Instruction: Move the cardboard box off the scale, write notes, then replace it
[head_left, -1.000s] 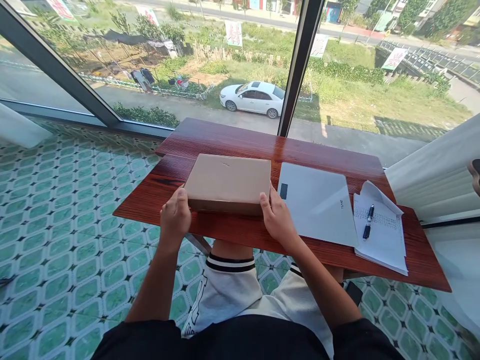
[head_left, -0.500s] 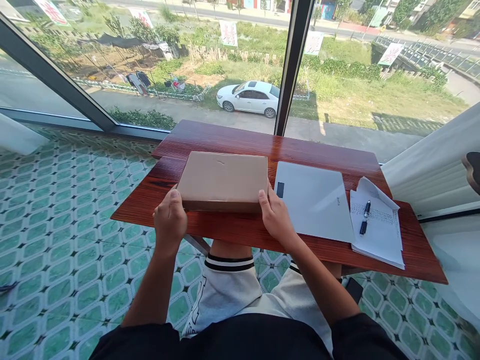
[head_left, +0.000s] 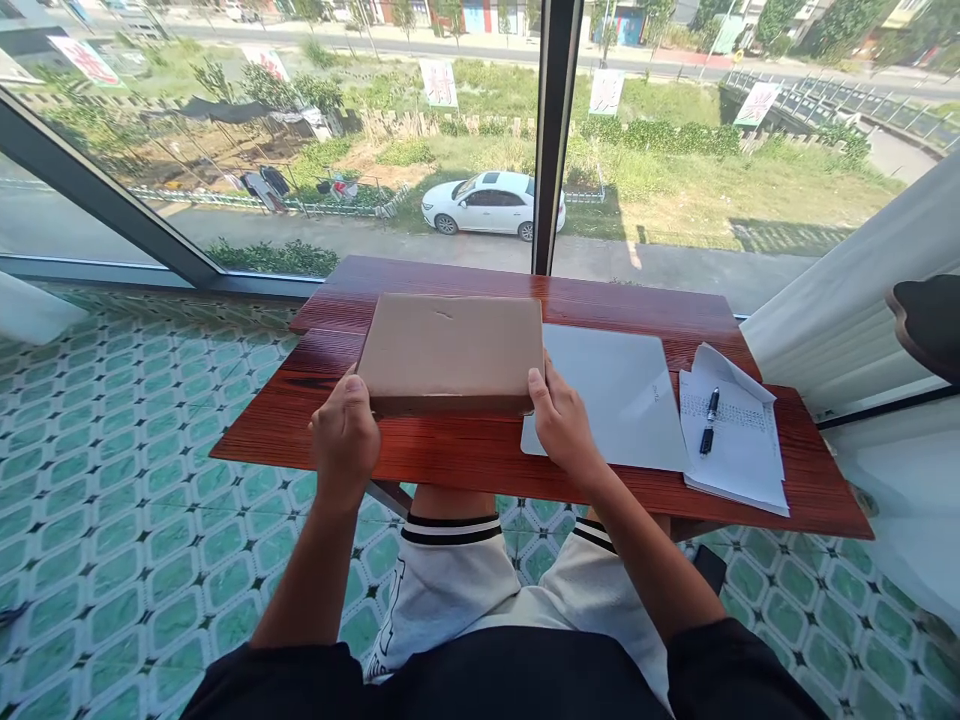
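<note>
A flat brown cardboard box (head_left: 454, 345) is held level between my two hands above the wooden table (head_left: 435, 445). My left hand (head_left: 347, 435) grips its near left corner, thumb on the top edge and fingers out of sight at the side. At the near right corner my right hand (head_left: 562, 410) grips it too, with the thumb at the front edge. The box looks closed, with a small mark on its lid. Just right of it lies a closed silver laptop (head_left: 622, 400), partly covered by the box and my right hand.
Papers with handwriting (head_left: 739, 460) lie at the table's right side, a black pen (head_left: 709, 420) on top. A dark chair-like edge (head_left: 930, 320) stands at far right. White curtains (head_left: 840, 250) and a window frame (head_left: 556, 140) border the table. A dark phone-like object (head_left: 709, 570) is by my leg.
Both hands have raised the cardboard box slightly, and it now overlaps more of the laptop's left side. The camera view has shifted a little to the right.
</note>
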